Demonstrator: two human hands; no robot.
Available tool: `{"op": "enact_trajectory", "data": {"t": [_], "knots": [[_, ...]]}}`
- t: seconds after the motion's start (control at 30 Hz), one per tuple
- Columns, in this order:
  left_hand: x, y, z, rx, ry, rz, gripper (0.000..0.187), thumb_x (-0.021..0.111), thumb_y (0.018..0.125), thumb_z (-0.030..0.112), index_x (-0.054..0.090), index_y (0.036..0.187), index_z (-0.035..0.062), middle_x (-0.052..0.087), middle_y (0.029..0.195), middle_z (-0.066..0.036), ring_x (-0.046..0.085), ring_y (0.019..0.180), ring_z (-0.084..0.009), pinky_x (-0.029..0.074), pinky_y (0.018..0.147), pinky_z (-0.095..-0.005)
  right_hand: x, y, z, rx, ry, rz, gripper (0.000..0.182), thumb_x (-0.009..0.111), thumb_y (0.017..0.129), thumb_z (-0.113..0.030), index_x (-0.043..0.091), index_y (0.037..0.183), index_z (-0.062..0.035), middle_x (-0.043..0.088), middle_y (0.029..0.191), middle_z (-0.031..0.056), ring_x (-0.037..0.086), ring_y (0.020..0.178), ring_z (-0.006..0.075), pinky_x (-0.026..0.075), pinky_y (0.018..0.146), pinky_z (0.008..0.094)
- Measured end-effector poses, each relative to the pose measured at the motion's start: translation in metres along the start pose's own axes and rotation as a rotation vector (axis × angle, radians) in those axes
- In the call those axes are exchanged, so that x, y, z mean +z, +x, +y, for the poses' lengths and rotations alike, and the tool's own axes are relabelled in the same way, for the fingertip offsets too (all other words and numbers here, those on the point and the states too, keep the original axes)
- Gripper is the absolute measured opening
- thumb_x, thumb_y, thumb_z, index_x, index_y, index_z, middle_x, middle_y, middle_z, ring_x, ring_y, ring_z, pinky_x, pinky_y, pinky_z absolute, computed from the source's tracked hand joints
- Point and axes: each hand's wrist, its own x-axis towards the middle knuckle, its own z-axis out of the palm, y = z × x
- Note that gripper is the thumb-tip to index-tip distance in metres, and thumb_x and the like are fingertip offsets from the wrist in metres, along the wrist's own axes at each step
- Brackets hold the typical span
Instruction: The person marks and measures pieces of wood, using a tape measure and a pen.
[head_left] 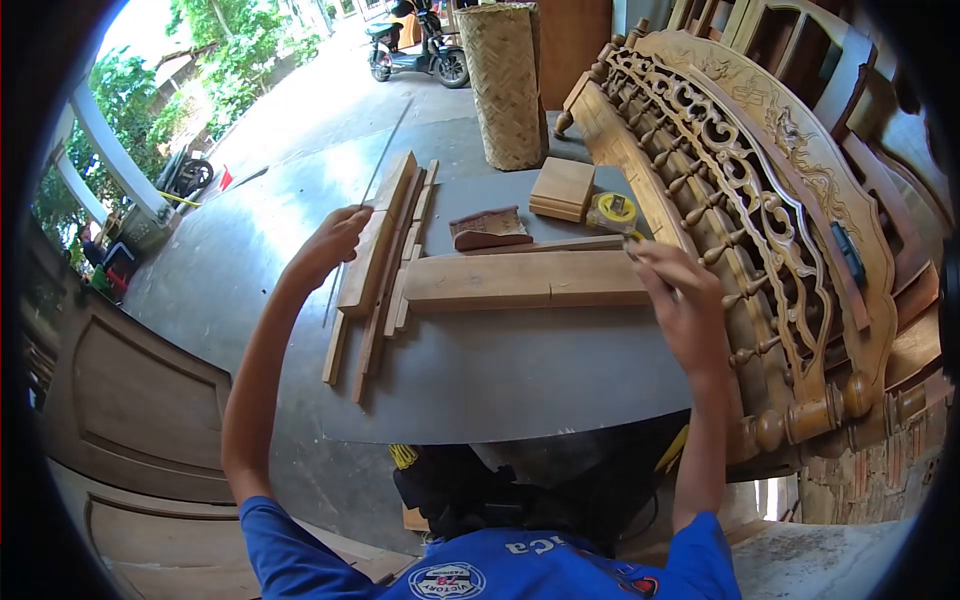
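Observation:
My left hand point(335, 245) is closed, its curled fingers beside the upper left edge of a thick wooden block point(378, 240). Whatever it may grip is hidden. Over the right end of a wide wooden plank point(530, 280), which has a dark line marked across it, my right hand point(685, 295) is pinched shut. A small dark tip shows at its fingers, too small to name. Thin wooden strips point(385, 290) lie alongside the block. Just beyond my right hand is a yellow tape measure point(613, 210).
The grey tabletop point(520, 370) carries a stack of square wooden pieces point(562, 187) and a brown curved piece point(490, 228). A carved wooden headboard point(745, 150) leans close on the right. Behind the table stands a rolled woven mat point(500, 85). Door panels point(145, 400) lie at left.

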Motion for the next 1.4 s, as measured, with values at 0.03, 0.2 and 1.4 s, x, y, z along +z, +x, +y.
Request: {"op": "enact_trajectory", "data": {"t": [0.03,0.2,1.4], "knots": [[-0.002,0.001,-0.009,-0.019,-0.007,0.026,0.047,0.046,0.092,0.034,0.048,0.123,-0.0013,0.047,0.082,-0.001,0.037,0.066,-0.0093,0.036,0.056,-0.0238,0.019,0.005,0.009,0.041,-0.02,-0.022,0.01,0.061,0.083,-0.008,0.06,0.092,-0.0028,0.066,0.087,0.0113,0.065,0.079,0.0262,0.05,0.07,0.0318],[0.013,0.001,-0.02,-0.03,0.187,0.192,0.037,0.051,0.086,0.016,0.05,0.112,-0.0104,0.062,0.097,-0.02,0.059,0.089,-0.025,0.044,0.077,-0.0349,0.053,0.023,-0.016,0.008,0.118,-0.188,0.012,0.062,0.083,-0.015,0.061,0.089,-0.0038,0.065,0.078,0.0115,0.064,0.07,0.0257,0.049,0.061,0.0325],[0.144,-0.108,0.044,1.157,0.401,-0.701,0.022,0.062,0.083,0.026,0.065,0.094,0.0065,0.058,0.114,-0.01,0.058,0.101,-0.0263,0.044,0.09,-0.0389,0.061,0.024,-0.011,0.16,0.317,0.033,0.016,0.059,0.079,-0.011,0.058,0.072,0.0033,0.059,0.06,0.0127,0.059,0.053,0.021,0.046,0.053,0.0306]]}}
